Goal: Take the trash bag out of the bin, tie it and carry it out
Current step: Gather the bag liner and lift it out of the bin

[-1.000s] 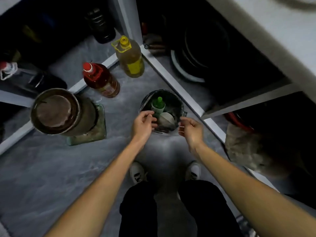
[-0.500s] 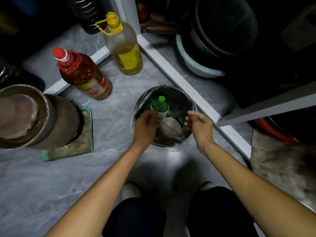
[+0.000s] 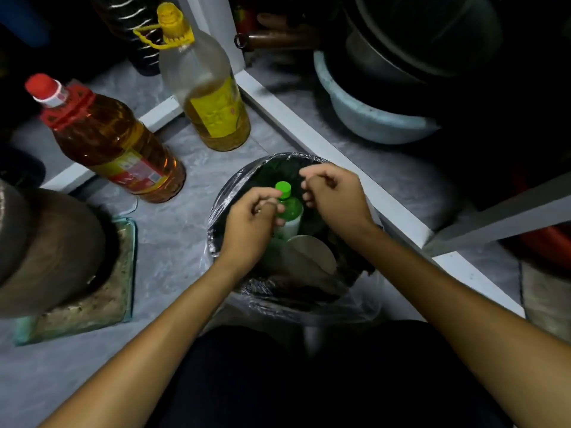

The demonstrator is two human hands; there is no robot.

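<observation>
Bin (image 3: 216,242): I see it directly beneath both hands, lined with a clear trash bag (image 3: 309,307).
Left hand (image 3: 250,230): fingers curled; what it grasps, I cannot tell.
Right hand (image 3: 335,199): likewise curled, undetermined.
Green-capped bottle (image 3: 289,208): between the hands, inside bag.

The bin (image 3: 216,242) stood on the floor in a corner, its far-right side close to a white cabinet frame (image 3: 324,156). A red-capped oil bottle (image 3: 114,143) and a yellow-capped oil bottle (image 3: 210,97) stood near its far-left side. A clay pot (image 3: 46,248) stood left, apart. Bare floor (image 3: 173,242) lay between. A green-capped bottle (image 3: 289,211) and a pale disc (image 3: 312,254) filled the opening.
</observation>
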